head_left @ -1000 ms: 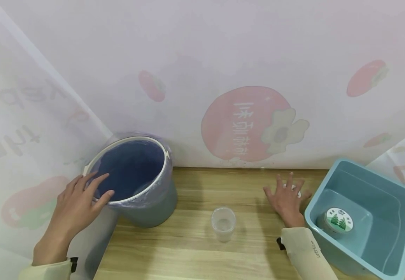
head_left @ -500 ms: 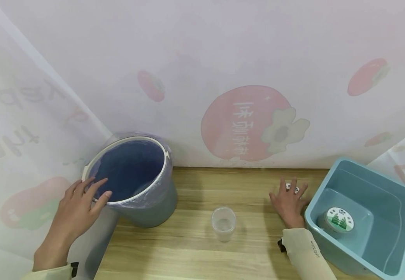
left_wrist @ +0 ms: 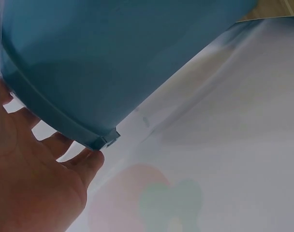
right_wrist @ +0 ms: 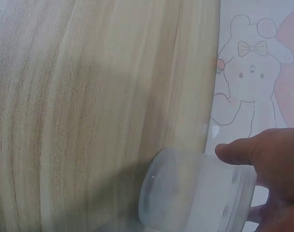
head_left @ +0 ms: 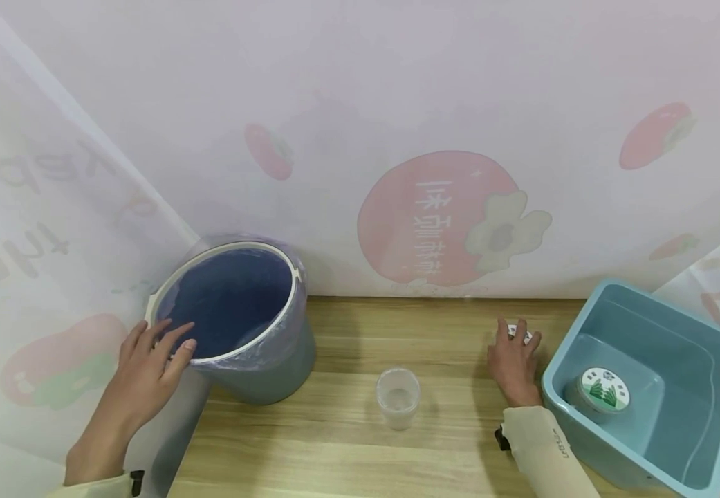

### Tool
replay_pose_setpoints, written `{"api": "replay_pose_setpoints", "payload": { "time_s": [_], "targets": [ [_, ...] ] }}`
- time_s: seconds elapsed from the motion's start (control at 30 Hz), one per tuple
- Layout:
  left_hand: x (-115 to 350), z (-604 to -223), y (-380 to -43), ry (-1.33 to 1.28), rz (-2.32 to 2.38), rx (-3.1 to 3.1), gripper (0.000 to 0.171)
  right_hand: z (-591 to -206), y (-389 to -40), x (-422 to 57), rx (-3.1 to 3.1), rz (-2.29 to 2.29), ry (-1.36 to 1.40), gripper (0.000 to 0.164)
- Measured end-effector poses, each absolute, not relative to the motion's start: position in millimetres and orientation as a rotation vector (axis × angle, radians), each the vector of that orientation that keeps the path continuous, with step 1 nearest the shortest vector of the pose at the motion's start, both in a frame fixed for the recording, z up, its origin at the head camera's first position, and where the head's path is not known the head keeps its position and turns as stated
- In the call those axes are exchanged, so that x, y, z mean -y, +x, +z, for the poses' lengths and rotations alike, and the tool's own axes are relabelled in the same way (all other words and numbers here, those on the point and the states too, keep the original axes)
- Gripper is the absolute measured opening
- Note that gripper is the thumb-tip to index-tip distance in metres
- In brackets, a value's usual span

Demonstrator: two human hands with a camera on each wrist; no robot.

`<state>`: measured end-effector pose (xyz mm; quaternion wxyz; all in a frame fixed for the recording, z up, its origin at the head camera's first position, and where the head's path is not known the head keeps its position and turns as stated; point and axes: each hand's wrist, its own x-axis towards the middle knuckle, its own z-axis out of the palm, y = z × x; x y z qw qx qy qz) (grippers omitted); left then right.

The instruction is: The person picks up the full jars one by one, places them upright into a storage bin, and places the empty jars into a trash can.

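Note:
In the head view my left hand (head_left: pixel 142 380) rests at the near-left rim of a blue-grey bin (head_left: pixel 272 384) lined with clear plastic. Its fingers are loosely spread and reach over the rim. The left wrist view shows the fingers (left_wrist: pixel 55 145) against the bin's edge. My right hand (head_left: pixel 512 366) grips a clear plastic tub (right_wrist: pixel 185 193) by its lid end, from above. Through the fingers in the head view shows part of its white printed lid (head_left: pixel 524 335). The thumb (right_wrist: pixel 236 151) lies along the lid's side; the other fingers are partly out of frame.
A clear plastic cup (head_left: pixel 398 400) stands mid-table. At the right, a teal basin (head_left: pixel 696 387) holds a round tub with a white and green lid (head_left: pixel 604 389). The wooden table (head_left: pixel 335 456) ends at a printed white wall sheet (head_left: pixel 335 138).
My right hand's spread fingers have drawn together round the tub, and the hand has shifted slightly right. The left hand stays at the bin rim, almost still.

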<state>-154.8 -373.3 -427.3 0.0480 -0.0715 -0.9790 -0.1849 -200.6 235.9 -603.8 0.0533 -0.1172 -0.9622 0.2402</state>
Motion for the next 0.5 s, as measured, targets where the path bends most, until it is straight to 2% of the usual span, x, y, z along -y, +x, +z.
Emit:
{"api": "replay_pose_setpoints", "payload": {
  "time_s": [0.37,0.5],
  "targets": [
    [370,-435,-150,-0.248,-0.633,2.907,0.052,-587,-200,-225,2.950,0.677,-0.217,0.059],
    [370,-435,-150,-0.250,-0.645,2.902,0.052,-576,-201,-216,2.969,0.681,-0.142,0.061]
  ]
}}
